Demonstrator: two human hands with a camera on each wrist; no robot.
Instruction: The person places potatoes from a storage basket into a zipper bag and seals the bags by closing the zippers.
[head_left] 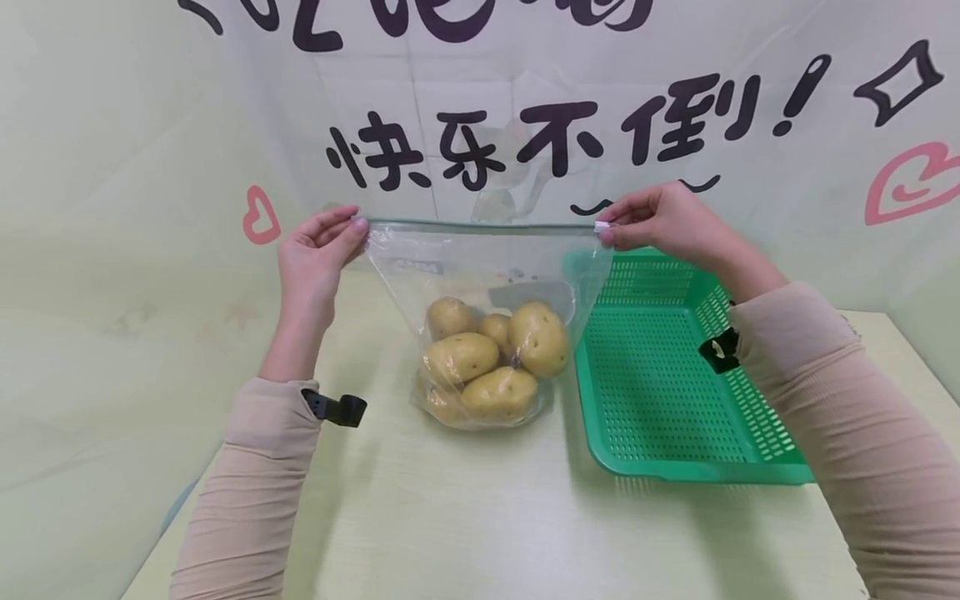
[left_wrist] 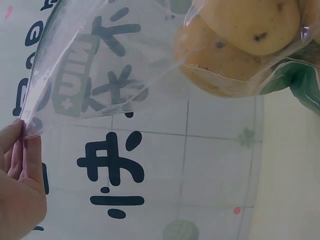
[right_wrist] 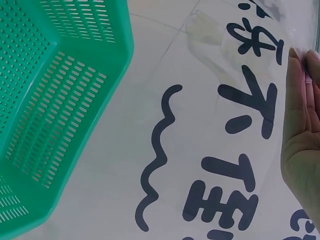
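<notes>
A clear zip bag [head_left: 480,258] hangs stretched between both hands, with several potatoes [head_left: 501,395] gathered at its bottom. My left hand [head_left: 311,258] pinches the top left corner between thumb and fingers; that pinched corner also shows in the left wrist view, by the left hand [left_wrist: 22,185]. At the opposite corner my right hand [head_left: 656,218] pinches the white zip slider [head_left: 602,226]. The bag's top edge runs straight and taut from one hand to the other. In the right wrist view the right hand [right_wrist: 305,125] shows at the right border, holding the clear plastic.
A green perforated basket [head_left: 693,471] stands on the pale table [head_left: 450,517] right of the bag, partly under the right forearm. Behind hangs a white cloth [head_left: 525,75] with dark lettering and pink hearts. Each wrist wears a black strap.
</notes>
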